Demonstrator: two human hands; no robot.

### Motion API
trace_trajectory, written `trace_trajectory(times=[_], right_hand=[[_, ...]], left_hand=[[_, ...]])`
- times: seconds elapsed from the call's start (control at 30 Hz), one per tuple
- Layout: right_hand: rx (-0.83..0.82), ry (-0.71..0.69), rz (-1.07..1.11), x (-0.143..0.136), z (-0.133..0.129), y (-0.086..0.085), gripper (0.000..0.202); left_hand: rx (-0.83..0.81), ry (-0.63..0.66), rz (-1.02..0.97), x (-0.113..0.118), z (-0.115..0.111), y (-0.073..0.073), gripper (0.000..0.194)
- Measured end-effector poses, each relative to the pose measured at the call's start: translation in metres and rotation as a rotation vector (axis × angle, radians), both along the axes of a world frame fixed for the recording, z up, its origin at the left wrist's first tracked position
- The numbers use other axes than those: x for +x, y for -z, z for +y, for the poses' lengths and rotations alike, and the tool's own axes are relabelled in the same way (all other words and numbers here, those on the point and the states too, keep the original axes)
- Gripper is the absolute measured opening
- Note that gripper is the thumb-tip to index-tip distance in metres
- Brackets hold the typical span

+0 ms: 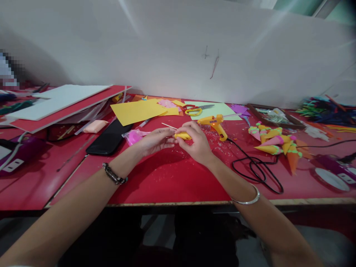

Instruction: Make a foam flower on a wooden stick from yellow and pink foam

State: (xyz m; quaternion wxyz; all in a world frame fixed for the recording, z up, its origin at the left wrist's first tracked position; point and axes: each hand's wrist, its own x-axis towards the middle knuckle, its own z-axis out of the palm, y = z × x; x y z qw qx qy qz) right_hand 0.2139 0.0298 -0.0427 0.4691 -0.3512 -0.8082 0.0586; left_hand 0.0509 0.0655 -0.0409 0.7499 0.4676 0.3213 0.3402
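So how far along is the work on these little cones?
Looks done: the pile of decorated cones on the right. In hand: a small yellow piece in the right hand's grip, left hand close by; fingers hide its stage. Possibly left: finishing that piece. The yellow sheet lies flat, but nothing shows how many are wanted.

Glue gun [214, 124] apparently right of phone [109, 139]

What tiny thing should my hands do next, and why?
Maybe gently steady the small, rounded yellow piece with your left hand. Your right hand is pinching it, and your left fingers are right beside its end. A thin, pale, straight stick pokes out there too, so I'd go softly.
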Motion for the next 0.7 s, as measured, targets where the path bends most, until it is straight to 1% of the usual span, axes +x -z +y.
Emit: trace_trajectory(times=[0.17, 0.3, 0.43, 0.53, 0.63, 0.7], right_hand=[[-0.004, -0.007, 0.012, 0.0003, 0.0000, -0.0006, 0.013], [0.009, 0.025, 0.046, -0.0007, -0.0011, -0.0025, 0.012], [-0.027, -0.018, 0.047, -0.0008, -0.0011, -0.0037, 0.011], [-0.041, -0.021, 0.051, -0.0006, -0.0007, -0.0043, 0.010], [-0.032, -0.013, 0.061, -0.0007, -0.0005, -0.0045, 0.010], [-0.031, -0.007, 0.066, -0.0007, -0.0005, -0.0044, 0.010]], left_hand=[[0.011, 0.040, 0.011, -0.0031, 0.0028, 0.0014, 0.011], [0.023, 0.060, 0.001, -0.0044, 0.0047, 0.0020, 0.011], [0.033, 0.060, 0.003, -0.0048, 0.0055, 0.0031, 0.011], [0.047, 0.063, 0.009, -0.0054, 0.0052, 0.0028, 0.012], [0.078, 0.073, 0.034, -0.0056, 0.0041, 0.0014, 0.013], [0.134, 0.081, 0.091, -0.0050, 0.0036, 0.0008, 0.015]])
